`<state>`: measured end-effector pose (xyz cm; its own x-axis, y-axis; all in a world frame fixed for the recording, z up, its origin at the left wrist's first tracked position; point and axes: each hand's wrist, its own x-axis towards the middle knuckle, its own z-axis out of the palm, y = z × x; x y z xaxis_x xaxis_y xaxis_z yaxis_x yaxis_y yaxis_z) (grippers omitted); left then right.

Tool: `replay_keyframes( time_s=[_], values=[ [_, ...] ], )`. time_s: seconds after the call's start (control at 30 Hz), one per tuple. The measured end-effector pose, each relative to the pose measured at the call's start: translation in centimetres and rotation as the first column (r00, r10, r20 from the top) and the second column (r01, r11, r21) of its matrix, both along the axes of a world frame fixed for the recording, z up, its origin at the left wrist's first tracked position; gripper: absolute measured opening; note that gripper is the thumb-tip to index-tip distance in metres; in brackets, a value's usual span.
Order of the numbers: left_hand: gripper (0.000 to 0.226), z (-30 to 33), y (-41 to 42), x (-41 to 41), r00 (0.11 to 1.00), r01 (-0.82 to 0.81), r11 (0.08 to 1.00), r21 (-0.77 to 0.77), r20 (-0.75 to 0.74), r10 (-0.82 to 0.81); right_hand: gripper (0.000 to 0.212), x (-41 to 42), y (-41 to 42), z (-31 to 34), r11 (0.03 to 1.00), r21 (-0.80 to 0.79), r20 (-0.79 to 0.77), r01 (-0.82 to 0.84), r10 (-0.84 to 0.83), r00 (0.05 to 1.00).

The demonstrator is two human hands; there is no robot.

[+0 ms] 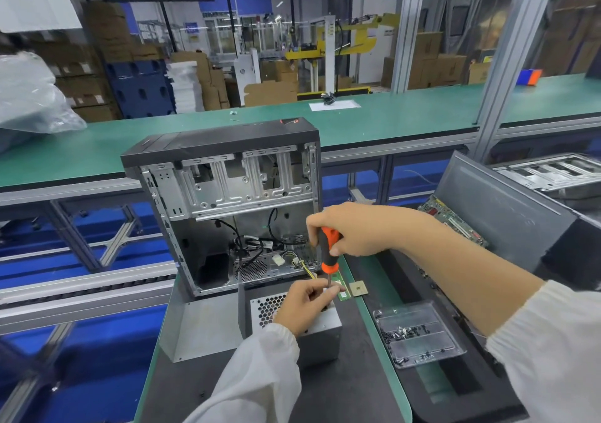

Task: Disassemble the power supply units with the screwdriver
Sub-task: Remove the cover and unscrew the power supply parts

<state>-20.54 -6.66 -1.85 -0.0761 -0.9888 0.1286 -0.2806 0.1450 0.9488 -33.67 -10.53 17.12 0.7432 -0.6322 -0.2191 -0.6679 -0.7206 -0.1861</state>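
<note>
Left hand (pixel 305 302) apparently hides screwdriver (pixel 329 253) tip.

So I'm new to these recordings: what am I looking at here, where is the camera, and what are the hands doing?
There is no robot here. The single picture comes from a camera worn on a person's head, looking forward and down, so the two white sleeves are the wearer's own arms.

The right hand grips an orange and black screwdriver, held upright with its tip pointing down. The left hand pinches the shaft near the tip, steadying it over a grey metal power supply unit with a honeycomb vent.

Behind it stands an opened computer case, its side off and loose cables inside. To the right lie a clear plastic tray holding small dark screws, a small green circuit strip and a tan square chip. Further right, a circuit board leans in a dark bin.
</note>
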Motion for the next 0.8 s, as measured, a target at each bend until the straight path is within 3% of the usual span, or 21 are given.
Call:
replay_keyframes(
  time_s=[0.07, 0.1, 0.2, 0.27, 0.37, 0.47, 0.57, 0.63, 0.73, 0.8],
  values=[
    [0.020, -0.2, 0.0, -0.1, 1.000, -0.015, 1.000, 0.006, -0.021, 0.015, 0.022, 0.3, 0.1, 0.2, 1.000, -0.028, 0.009, 0.012, -0.012, 1.000],
    [0.020, -0.3, 0.0, 0.0, 0.999, -0.020, 1.000, 0.016, -0.030, 0.021, 0.034, 0.5, 0.0, 0.2, 0.996, -0.062, 0.011, 0.057, -0.056, 0.998],
    [0.020, -0.2, -0.1, 0.0, 0.999, -0.018, 0.999, 0.036, -0.030, 0.019, 0.065, 1.6, 0.2, -0.1, 0.885, -0.425, -0.034, 0.193, -0.229, 0.973],
    [0.020, -0.3, -0.1, 0.0, 1.000, -0.018, 0.999, 0.029, -0.010, 0.018, 0.064, 2.3, 0.5, -0.9, 0.802, -0.572, -0.069, 0.173, -0.256, 0.964],
    [0.021, -0.3, 0.0, 0.1, 1.000, -0.004, 1.000, 0.010, 0.003, 0.004, 0.041, 2.0, 0.8, -1.1, 0.859, -0.507, -0.084, 0.076, -0.137, 0.987],
    [0.022, -0.3, 0.0, 0.2, 1.000, 0.014, 1.000, 0.006, 0.004, -0.014, 0.016, 1.1, 0.5, 0.6, 0.981, -0.179, -0.128, -0.079, 0.057, 0.990],
    [0.022, -0.4, 0.0, 0.2, 0.999, 0.035, 0.999, 0.007, 0.036, -0.035, 0.033, 0.7, 0.5, 2.1, 0.991, 0.030, -0.160, -0.132, 0.135, 0.978],
    [0.022, -0.4, 0.0, 0.2, 0.998, 0.040, 0.999, 0.004, 0.047, -0.040, 0.030, 0.9, 0.7, 2.2, 0.995, -0.042, -0.154, -0.090, 0.082, 0.985],
    [0.023, -0.6, -0.2, 0.1, 0.997, 0.035, 0.999, 0.010, 0.067, -0.036, 0.059, 2.1, 1.3, 1.5, 0.925, -0.374, -0.179, 0.072, -0.148, 0.973],
    [0.023, -0.7, -0.2, 0.1, 0.997, 0.035, 0.999, 0.014, 0.063, -0.035, 0.062, 2.9, 1.6, 0.7, 0.873, -0.483, -0.205, 0.068, -0.188, 0.960]
  ],
)
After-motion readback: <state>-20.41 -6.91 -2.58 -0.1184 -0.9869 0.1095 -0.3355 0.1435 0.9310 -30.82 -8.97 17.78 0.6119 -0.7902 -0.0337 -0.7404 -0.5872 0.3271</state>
